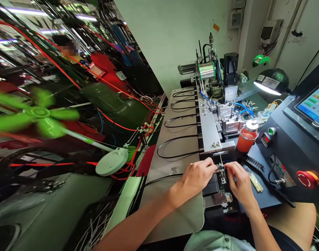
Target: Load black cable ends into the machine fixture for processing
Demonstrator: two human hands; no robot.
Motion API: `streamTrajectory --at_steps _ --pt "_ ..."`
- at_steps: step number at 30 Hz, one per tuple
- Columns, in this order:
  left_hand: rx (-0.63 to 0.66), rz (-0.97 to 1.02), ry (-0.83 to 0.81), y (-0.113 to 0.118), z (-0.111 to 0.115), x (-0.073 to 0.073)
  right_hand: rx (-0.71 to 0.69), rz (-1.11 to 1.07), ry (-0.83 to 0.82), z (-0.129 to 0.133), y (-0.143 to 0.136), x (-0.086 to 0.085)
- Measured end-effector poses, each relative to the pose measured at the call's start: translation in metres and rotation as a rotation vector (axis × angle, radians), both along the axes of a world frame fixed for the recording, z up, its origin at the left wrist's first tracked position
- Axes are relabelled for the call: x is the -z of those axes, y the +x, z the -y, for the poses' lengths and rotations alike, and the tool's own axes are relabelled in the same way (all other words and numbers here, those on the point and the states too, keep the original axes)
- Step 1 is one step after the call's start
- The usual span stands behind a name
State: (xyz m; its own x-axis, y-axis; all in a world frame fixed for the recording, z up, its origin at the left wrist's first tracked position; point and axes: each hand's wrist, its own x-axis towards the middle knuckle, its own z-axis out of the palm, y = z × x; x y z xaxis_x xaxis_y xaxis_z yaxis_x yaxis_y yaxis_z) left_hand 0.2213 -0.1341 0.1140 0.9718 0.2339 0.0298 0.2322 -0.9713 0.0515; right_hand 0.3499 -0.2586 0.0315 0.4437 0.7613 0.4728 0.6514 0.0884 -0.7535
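Note:
My left hand [197, 174] is closed, with thumb and fingertips pinched at the left side of a small metal fixture [221, 170]. A black cable [162, 179] runs across the metal plate and passes into my left hand, where its end is hidden by the fingers. On the fixture's right side, my right hand [239, 181] is closed in a pinch, its fingertips close to the metal. Whatever lies between those fingertips is too small to make out. Nearer to me sits another metal clamp block [222, 198] on the black rail.
Several looped black cables [172, 140] lie along the metal plate [172, 202]. A red-orange bottle [246, 136], a black brush [266, 179] and a pale packet [256, 181] are at right. Beyond stand a lamp [273, 79], solder spool [206, 70] and control panel [292, 146]. A green fan [39, 112] is left.

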Motion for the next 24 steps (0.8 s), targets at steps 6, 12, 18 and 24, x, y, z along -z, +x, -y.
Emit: streamTrajectory --at_steps 6,12,18,24 --pt "-0.007 0.011 0.004 0.000 0.000 0.002 0.086 0.087 -0.005 0.007 0.002 -0.005" --pt "-0.002 0.011 -0.002 0.000 0.000 0.002 0.054 0.078 -0.026 0.007 0.001 -0.008" --pt "-0.012 -0.014 0.000 -0.001 -0.001 0.002 0.114 0.082 0.017 0.012 0.002 -0.011" --pt "-0.023 -0.038 -0.030 0.000 -0.001 0.004 0.199 0.059 0.062 0.025 0.003 -0.014"
